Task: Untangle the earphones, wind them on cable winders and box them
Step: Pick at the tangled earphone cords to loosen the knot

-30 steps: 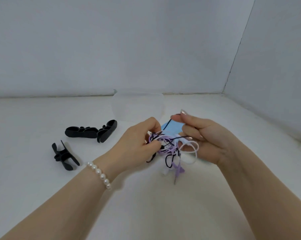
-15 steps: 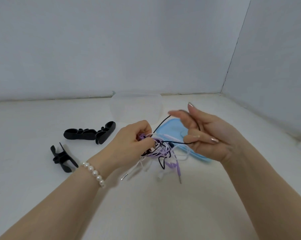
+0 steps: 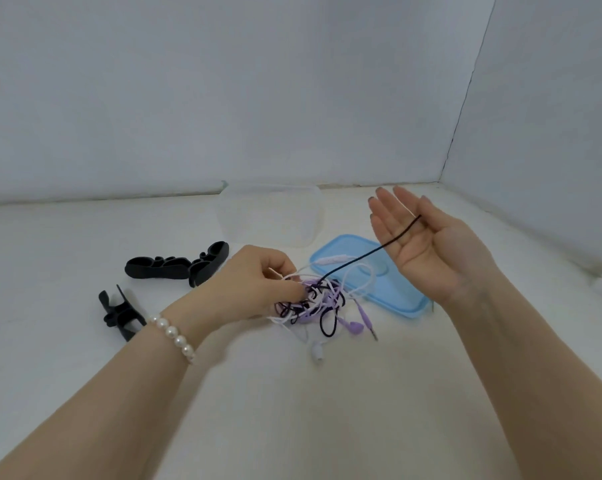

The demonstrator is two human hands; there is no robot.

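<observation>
Across open right hand [image 3: 427, 244], black cable [image 3: 361, 259], apparently loose

Both your forearms are bare, with no sleeves in view. On your left wrist you wear a bracelet [image 3: 173, 335] of round white pearls, strung in one row, each with a soft shine. Your left hand [image 3: 254, 285] and your right hand [image 3: 420, 242] are bare too, and no ring shows on the fingers.

Bare white-walled tabletop booth [image 3: 292, 98]
</observation>
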